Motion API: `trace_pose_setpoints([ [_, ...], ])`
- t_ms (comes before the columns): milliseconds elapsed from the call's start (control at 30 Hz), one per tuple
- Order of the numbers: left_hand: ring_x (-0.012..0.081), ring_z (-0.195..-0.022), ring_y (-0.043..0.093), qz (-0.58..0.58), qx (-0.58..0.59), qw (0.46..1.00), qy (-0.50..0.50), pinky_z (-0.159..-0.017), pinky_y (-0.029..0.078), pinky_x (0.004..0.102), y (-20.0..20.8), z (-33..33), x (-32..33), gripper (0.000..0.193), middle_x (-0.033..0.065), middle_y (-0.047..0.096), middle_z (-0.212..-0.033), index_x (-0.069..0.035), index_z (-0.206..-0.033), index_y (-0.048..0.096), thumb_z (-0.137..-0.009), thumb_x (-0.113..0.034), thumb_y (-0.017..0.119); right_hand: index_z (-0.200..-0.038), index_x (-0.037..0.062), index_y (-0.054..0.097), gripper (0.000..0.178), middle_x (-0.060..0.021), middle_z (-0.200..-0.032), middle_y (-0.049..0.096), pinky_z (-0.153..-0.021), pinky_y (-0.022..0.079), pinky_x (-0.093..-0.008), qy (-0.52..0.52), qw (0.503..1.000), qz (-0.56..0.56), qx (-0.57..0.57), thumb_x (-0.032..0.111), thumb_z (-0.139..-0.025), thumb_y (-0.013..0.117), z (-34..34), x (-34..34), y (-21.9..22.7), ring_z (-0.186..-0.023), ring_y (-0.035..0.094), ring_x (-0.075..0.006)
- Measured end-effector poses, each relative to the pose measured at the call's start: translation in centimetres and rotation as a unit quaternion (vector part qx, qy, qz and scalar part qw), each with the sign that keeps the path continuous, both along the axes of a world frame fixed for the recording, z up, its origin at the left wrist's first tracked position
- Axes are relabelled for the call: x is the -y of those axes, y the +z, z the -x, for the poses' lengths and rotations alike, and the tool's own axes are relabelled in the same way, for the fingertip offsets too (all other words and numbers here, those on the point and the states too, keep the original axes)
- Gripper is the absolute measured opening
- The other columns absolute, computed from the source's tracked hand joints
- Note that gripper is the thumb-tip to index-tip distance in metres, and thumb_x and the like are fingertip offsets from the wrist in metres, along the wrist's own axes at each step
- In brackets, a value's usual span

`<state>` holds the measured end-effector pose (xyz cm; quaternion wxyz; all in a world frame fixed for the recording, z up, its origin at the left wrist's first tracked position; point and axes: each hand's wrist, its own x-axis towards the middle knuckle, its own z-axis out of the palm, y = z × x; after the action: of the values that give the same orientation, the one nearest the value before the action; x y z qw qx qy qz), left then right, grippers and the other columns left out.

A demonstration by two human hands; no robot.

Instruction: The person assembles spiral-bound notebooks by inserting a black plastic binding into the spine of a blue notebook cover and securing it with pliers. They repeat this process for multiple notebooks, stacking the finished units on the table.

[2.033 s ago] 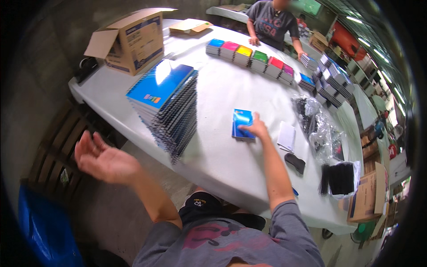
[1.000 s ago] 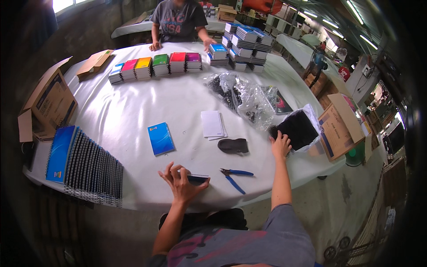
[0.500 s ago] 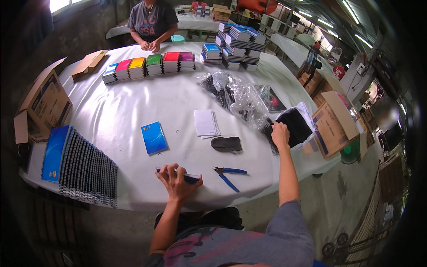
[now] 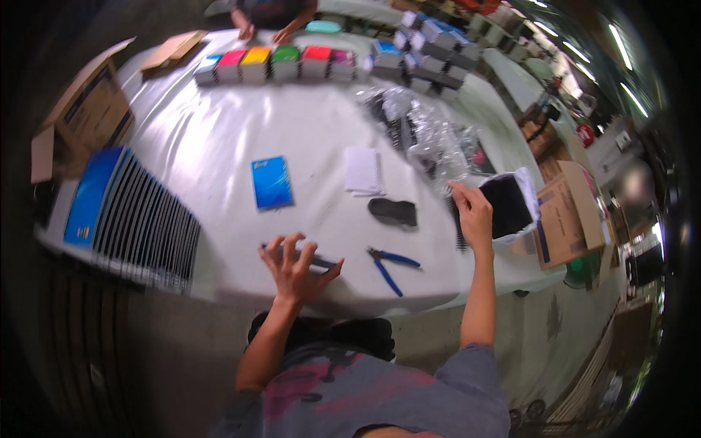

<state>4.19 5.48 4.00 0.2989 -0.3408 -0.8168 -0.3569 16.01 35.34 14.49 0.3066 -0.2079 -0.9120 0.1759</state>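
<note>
My left hand (image 4: 296, 266) lies with fingers spread on a thin dark flat tool (image 4: 321, 260) near the front edge of the white table (image 4: 219, 139). My right hand (image 4: 471, 212) reaches to the right and pinches a black spiral coil (image 4: 457, 232), right beside a white bag full of black coils (image 4: 507, 204). Between my hands lie blue-handled pliers (image 4: 392, 264) and a small black object (image 4: 394, 212). A single blue notebook (image 4: 272, 182) and a white pad (image 4: 363, 171) lie further in.
A slanted stack of blue spiral notebooks (image 4: 135, 215) sits at the left, with an open cardboard box (image 4: 87, 109) behind it. Coloured notebook stacks (image 4: 270, 62) line the far edge, where another person's hands (image 4: 244, 29) rest. Clear plastic bags (image 4: 423, 128) and a flat carton (image 4: 566, 215) lie right.
My right hand left the blue notebook and reached right to the bag of black coils. My left hand came down from the air onto the thin tool at the table's front.
</note>
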Motion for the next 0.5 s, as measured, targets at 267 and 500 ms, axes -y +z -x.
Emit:
trace_pose_setpoints([
  [267,0.0288,-0.104,0.039,0.034,0.01,0.999,0.013,-0.087,0.022,0.0588,-2.1,0.0,0.3,0.046,0.0049,0.045,-0.102,-0.017,-0.081,0.056,-0.056,-0.05,0.077,-0.093,0.005,0.069,0.019,-0.0081,-0.087,0.064,-0.067,0.048,-0.0263,0.19,0.946,0.261,0.021,-0.001,-0.075,0.068,2.5,14.9,-4.7,-0.074,0.061,-0.0159],
  [500,0.0278,-0.102,0.039,0.026,0.002,1.0,0.009,-0.087,0.021,0.0589,-2.3,0.1,0.3,0.046,0.003,0.043,-0.091,-0.018,-0.081,0.057,-0.054,-0.05,0.075,-0.093,0.0066,0.07,0.021,-0.0071,-0.087,0.062,-0.066,0.048,-0.0264,0.243,0.929,0.278,0.022,-0.003,-0.074,0.068,3.4,15.6,-5.9,-0.074,0.059,-0.0147],
])
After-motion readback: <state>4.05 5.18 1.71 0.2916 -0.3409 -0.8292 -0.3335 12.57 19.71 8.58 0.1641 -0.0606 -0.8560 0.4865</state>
